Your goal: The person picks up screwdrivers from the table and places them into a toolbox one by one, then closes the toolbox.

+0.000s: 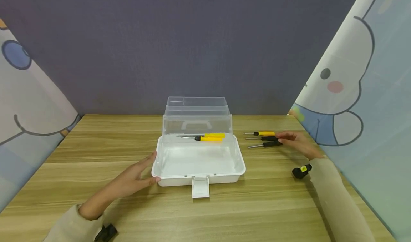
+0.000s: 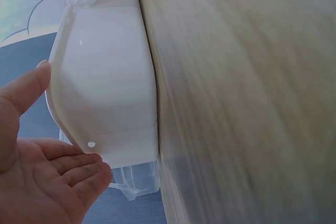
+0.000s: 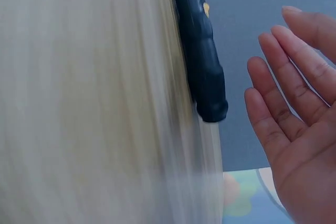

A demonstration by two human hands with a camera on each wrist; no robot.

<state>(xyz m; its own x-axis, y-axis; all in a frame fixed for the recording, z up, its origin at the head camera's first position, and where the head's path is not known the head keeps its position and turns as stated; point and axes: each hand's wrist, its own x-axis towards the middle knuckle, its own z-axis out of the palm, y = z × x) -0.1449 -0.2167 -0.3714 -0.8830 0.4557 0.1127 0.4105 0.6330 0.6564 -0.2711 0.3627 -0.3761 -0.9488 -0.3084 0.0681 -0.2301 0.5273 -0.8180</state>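
Left hand (image 1: 131, 181) touches left end of white box (image 1: 221, 179), thumb and fingers apart. Right hand (image 1: 298, 144), fingers extended, beside black-handled screwdrivers (image 1: 271, 144) near far right corner of worktop (image 1: 257, 213).

Wood-grain tabletop (image 1: 250, 213), dark backdrop (image 1: 199, 49), cartoon panels (image 1: 382, 102) either side.

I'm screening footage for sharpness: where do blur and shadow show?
Head view: mostly sharp, a soft shadow beside the right sleeve; left wrist view: tabletop soft and hazy; right wrist view: tabletop smeared into streaks, while the right hand looks crisper.
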